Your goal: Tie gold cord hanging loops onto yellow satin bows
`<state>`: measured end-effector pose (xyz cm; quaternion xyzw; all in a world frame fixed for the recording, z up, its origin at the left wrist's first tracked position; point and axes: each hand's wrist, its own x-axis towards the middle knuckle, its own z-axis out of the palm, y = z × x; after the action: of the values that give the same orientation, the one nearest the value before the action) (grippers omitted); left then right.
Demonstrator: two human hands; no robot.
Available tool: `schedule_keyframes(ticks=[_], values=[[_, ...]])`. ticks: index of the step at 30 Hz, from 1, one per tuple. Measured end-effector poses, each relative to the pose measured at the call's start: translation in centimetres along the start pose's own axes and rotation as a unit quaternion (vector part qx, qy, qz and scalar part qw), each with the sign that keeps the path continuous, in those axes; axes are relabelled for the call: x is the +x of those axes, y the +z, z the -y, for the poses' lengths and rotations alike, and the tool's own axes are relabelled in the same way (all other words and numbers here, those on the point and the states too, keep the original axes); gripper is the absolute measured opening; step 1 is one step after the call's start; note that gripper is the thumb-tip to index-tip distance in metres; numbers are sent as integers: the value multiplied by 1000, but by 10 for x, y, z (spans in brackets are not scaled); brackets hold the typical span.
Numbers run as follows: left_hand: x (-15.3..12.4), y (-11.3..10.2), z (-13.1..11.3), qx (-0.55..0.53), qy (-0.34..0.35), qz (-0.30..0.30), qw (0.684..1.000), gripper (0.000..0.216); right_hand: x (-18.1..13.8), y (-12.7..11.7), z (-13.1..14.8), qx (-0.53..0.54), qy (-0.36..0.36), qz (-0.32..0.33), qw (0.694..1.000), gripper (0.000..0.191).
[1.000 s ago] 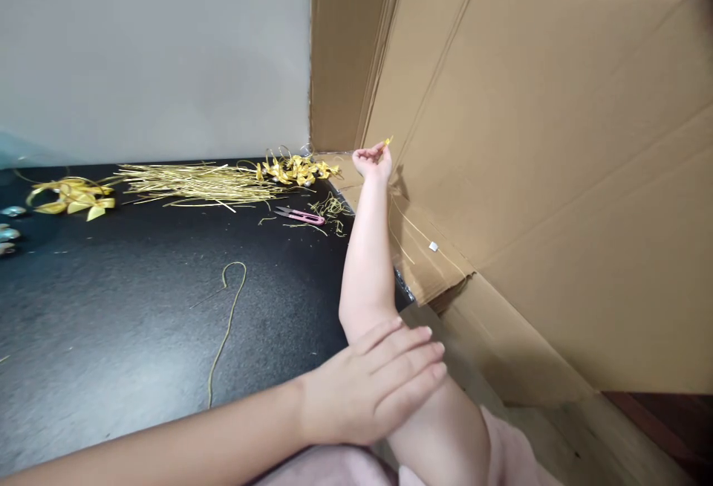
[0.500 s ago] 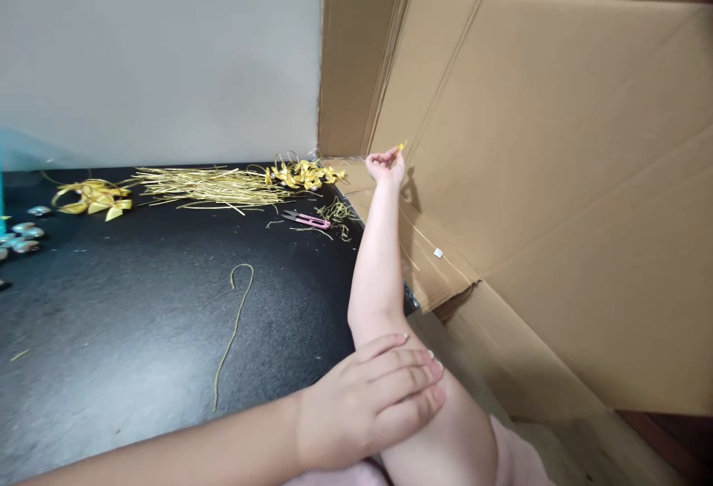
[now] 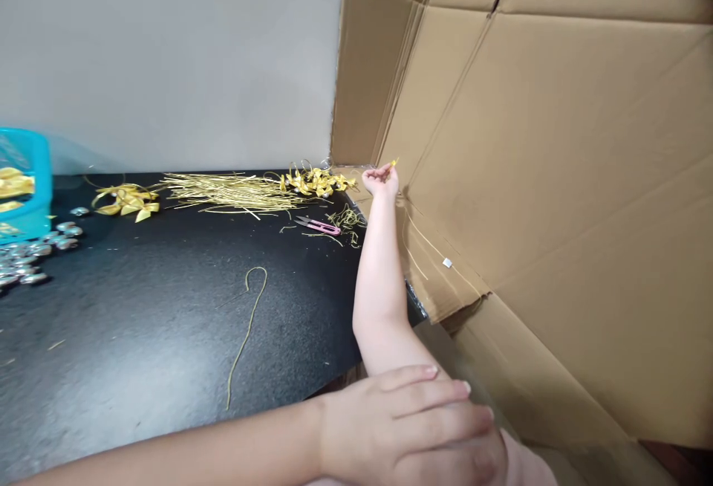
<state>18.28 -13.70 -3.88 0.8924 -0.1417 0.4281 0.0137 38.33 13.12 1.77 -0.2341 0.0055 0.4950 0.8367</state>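
Note:
My right hand [image 3: 381,180] is stretched out at the end of a long forearm, over the back right corner of the black table. Thumb and fingers pinch a small yellow ribbon piece [image 3: 393,164], mostly hidden by the fingers. My left hand [image 3: 412,426] lies flat across my right upper arm, fingers extended, with nothing in it. Close to my right hand is a heap of gold ribbon bows [image 3: 317,180] with beads and cords. Pink-handled thread snips [image 3: 318,225] lie beside a tangle of cord scraps [image 3: 348,220], left of my forearm.
A bundle of gold cords [image 3: 223,192] lies along the back of the table [image 3: 167,308], with more bows [image 3: 128,201] to its left. A blue basket [image 3: 41,181] and silvery beads [image 3: 33,250] are at far left. A threaded needle's cord [image 3: 245,337] lies mid-table. Cardboard [image 3: 557,174] walls the right.
My left hand has slid along my right arm toward the shoulder. The view has turned left, showing more of the blue basket and beads. My right hand still holds the yellow piece.

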Motion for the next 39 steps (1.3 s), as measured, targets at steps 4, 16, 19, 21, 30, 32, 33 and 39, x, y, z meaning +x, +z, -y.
schedule_keyframes(ticks=[4, 16, 19, 21, 30, 32, 33, 39], values=[[0, 6, 2, 1, -29, -39, 999, 33, -2, -1, -7, -7, 11, -9, 1000, 38], [-7, 11, -3, -30, -34, 42, 998, 30, -42, 56, -60, -66, 58, 52, 995, 23], [1, -10, 13, -35, -2, 100, 994, 32, -67, 76, -95, -88, 104, 92, 986, 18], [5, -28, 32, -15, 2, 154, 988, 34, -84, 83, -121, -126, 186, 150, 963, 15], [4, -60, 89, 133, -30, 289, 947, 49, -135, 85, -171, -189, 325, 204, 904, 10], [4, -53, 89, 149, -7, 266, 952, 50, -140, 84, -169, -196, 335, 182, 903, 12], [4, -51, 89, 154, 2, 248, 957, 51, -142, 83, -168, -201, 334, 177, 904, 14], [3, -48, 92, 153, 32, 202, 967, 58, -142, 82, -164, -217, 305, 169, 912, 20]])
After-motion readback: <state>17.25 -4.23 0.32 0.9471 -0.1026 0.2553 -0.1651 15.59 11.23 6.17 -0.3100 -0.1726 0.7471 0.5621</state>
